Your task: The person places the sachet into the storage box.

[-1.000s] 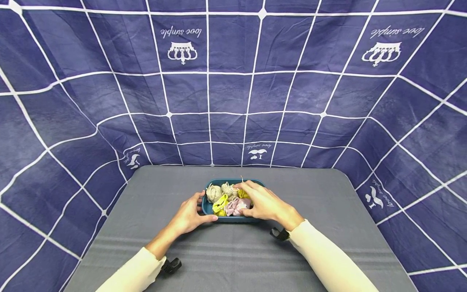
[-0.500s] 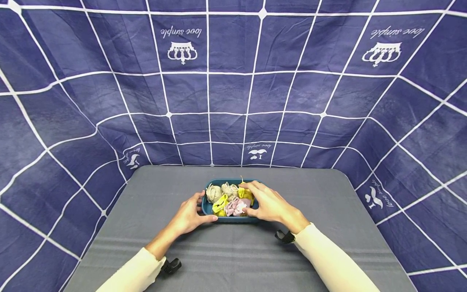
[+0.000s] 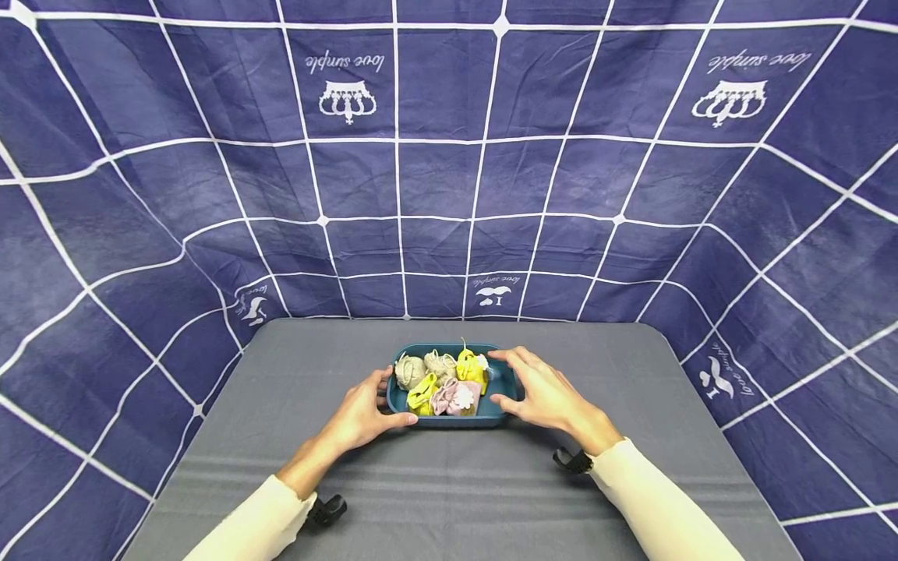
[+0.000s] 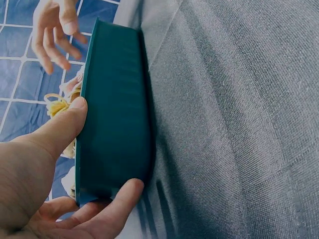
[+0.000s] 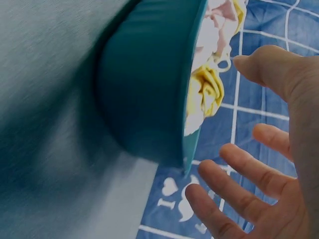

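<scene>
A teal rectangular basket (image 3: 449, 422) stands on the grey table. My left hand (image 3: 365, 413) grips its left end; in the left wrist view the thumb lies on the rim and the fingers curl around the end wall. Inside sit small cloth drawstring pouches: a beige pouch (image 3: 410, 373), a second beige pouch (image 3: 440, 365), a yellow pouch (image 3: 422, 395), another yellow pouch (image 3: 470, 369) and a pink pouch (image 3: 460, 398) with a white flower. My right hand (image 3: 543, 391) hovers at the basket's right end, fingers spread and holding nothing.
The grey cloth-covered table (image 3: 449, 491) extends around the basket. A blue curtain (image 3: 449, 179) with white grid lines hangs behind the table and along both sides. Each wrist wears a black camera mount (image 3: 571, 460).
My right hand has drawn back to the right, off the pouches. The right yellow pouch and the basket's right floor are now uncovered. My left hand stays put.
</scene>
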A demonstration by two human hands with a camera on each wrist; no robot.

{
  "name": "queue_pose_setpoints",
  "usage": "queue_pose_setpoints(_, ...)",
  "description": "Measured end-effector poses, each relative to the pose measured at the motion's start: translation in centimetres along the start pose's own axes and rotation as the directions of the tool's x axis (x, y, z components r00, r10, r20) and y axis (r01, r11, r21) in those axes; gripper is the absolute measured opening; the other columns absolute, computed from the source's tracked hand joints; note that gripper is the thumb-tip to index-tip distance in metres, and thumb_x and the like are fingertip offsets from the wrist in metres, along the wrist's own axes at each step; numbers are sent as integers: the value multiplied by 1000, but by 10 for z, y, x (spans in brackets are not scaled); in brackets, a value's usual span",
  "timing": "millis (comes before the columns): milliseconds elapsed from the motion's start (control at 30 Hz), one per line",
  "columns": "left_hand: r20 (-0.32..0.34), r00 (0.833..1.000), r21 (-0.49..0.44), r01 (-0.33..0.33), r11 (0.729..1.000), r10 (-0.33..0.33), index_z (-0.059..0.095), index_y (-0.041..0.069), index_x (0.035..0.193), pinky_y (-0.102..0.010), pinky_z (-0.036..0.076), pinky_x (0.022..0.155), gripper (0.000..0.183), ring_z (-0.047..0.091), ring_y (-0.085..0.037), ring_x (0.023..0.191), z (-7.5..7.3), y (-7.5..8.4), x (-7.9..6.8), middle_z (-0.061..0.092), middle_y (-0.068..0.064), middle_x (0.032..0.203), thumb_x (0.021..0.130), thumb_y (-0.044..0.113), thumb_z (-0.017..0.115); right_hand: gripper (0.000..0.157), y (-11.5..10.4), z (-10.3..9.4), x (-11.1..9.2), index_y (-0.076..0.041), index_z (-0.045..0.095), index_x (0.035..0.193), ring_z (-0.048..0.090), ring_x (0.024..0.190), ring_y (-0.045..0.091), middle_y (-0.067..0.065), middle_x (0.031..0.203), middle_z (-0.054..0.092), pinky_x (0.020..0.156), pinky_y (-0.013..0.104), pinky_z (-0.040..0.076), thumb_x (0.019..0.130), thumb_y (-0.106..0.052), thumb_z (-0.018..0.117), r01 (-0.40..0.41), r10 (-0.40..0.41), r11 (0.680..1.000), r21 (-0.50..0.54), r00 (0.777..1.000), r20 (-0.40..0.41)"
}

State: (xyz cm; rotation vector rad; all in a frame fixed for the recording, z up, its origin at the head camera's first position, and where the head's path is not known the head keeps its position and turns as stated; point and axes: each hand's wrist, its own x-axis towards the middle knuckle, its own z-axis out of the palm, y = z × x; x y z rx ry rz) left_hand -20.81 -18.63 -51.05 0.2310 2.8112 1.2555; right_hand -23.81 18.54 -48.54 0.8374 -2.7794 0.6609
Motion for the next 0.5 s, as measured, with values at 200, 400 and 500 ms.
queue_pose_setpoints(200, -22, 998, 41, -51, 998, 52, 49, -8, 169, -52, 70, 105, 113, 83, -38, 126, -2, -9, -1, 69, -27, 161, 85, 39, 107, 77, 11, -3, -12, -24, 61, 166, 77, 133, 30, 6, 153, 71, 98, 63, 68, 98, -44, 93, -55, 55, 998, 12, 998, -15)
queue_pose_setpoints(400, -28, 994, 182, -101, 978, 108, 49, -1, 172, -65, 56, 125, 117, 72, -45, 145, -5, -16, -4, 68, -25, 161, 86, 57, 103, 78, 25, -5, -26, -25, 60, 167, 70, 148, 33, 3, 158, 68, 108, 66, 65, 100, -49, 92, -91, 91, 996, -13, 995, -32)
queue_pose_setpoints(500, -36, 990, 263, -124, 957, 138, 49, 3, 174, -67, 57, 123, 117, 68, -48, 148, -10, -20, -6, 69, -23, 159, 88, 65, 98, 80, 34, -6, -34, -26, 59, 168, 69, 149, 35, 3, 161, 66, 110, 67, 64, 99, -51, 91, -99, 98, 994, -39, 994, -46)
